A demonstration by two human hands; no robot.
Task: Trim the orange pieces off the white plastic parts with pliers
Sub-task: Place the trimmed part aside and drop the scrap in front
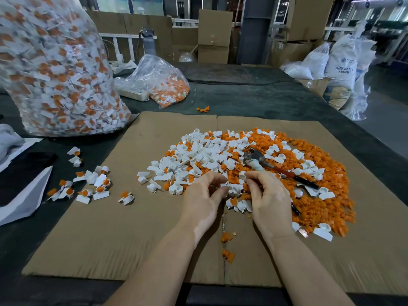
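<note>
My left hand (204, 195) and my right hand (268, 195) meet over the near edge of a heap of white plastic parts (198, 155) and cut orange pieces (320, 202). Both pinch a white part (235, 189) between their curled fingertips. The pliers (260, 162), with red and black handles, lie on the heap just beyond my right hand, held by neither hand. Several white parts with orange pieces still attached (92, 184) lie scattered to the left.
A brown cardboard sheet (132, 228) covers the dark table. A big clear bag of untrimmed parts (55, 69) stands at the back left, a smaller bag (159, 82) behind the cardboard. Boxes and white sacks (340, 62) stand beyond the table.
</note>
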